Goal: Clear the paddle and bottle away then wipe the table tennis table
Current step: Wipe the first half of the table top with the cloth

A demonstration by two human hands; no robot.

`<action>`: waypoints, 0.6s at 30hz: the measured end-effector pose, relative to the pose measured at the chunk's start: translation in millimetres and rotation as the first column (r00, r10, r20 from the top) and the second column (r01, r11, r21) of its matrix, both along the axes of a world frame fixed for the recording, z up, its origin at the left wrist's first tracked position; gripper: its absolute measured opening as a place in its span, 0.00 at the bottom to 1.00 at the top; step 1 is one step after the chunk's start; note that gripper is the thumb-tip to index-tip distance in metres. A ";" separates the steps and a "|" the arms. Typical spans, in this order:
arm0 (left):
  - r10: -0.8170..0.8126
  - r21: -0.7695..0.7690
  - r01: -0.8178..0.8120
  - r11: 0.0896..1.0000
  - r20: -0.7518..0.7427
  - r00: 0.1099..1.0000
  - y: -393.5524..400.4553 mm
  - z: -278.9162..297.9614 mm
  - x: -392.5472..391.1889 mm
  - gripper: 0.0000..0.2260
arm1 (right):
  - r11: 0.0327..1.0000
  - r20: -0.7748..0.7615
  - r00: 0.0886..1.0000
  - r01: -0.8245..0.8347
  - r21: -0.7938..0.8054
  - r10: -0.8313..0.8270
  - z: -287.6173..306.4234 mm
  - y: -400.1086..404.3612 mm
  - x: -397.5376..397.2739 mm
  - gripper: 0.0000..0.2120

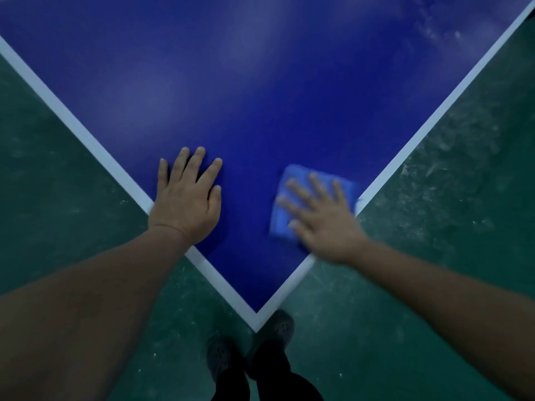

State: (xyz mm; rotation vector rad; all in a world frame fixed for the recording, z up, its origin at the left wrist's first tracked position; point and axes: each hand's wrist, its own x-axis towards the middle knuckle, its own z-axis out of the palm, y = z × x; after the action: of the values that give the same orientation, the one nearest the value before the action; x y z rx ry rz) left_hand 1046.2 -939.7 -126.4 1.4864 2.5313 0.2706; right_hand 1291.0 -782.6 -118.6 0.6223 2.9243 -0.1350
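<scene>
seen from above at a corner of the blue desk with white edge lines. left hand flat, fingers straight, pressing the surface. right hand, blurred, fingers spread, pressing a folded blue cloth near the right edge. green floor below.

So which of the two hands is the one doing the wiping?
The right hand: it presses flat on the blue cloth near the table's corner. The left hand lies flat on the bare table, with nothing under it.

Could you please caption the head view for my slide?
At the table corner, the right hand presses a blue cloth flat while the left hand rests open.
</scene>
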 end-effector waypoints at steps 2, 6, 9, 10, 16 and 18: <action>-0.002 -0.015 0.001 1.000 -0.007 1.000 0.2 0.5 0.4 0.28 | 0.913 0.045 0.912 0.408 0.009 -0.408 6.9 68.0 0.7 0.26; -0.001 -0.030 0.000 1.000 -0.018 1.000 0.6 2.1 1.4 0.29 | 0.721 0.011 0.721 0.693 -0.019 -0.692 8.2 86.1 -14.2 0.26; 0.011 -0.080 -0.014 0.997 -0.036 0.999 2.0 5.6 3.8 0.30 | 0.950 0.009 0.950 0.313 -0.004 -0.312 -2.1 28.6 -15.7 0.26; 0.012 -0.100 -0.017 0.995 -0.045 0.999 2.3 7.4 4.9 0.31 | 0.987 0.030 0.987 0.159 -0.034 -0.158 -1.1 21.1 -7.3 0.25; 0.098 -0.114 -0.112 0.987 -0.122 0.988 15.7 18.5 22.6 0.33 | 0.890 0.056 0.889 0.455 -0.014 -0.454 8.6 192.6 21.7 0.26; 0.186 -0.069 -0.193 0.979 -0.095 0.978 42.7 22.9 48.1 0.33 | 0.726 0.021 0.728 0.684 -0.073 -0.685 10.2 232.0 8.6 0.27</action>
State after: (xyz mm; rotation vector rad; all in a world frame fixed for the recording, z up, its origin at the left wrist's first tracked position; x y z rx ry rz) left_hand 1094.2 -897.0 -103.5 1.2561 2.7241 0.1336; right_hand 1299.6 -550.6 -108.4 1.6640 2.5090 -0.3247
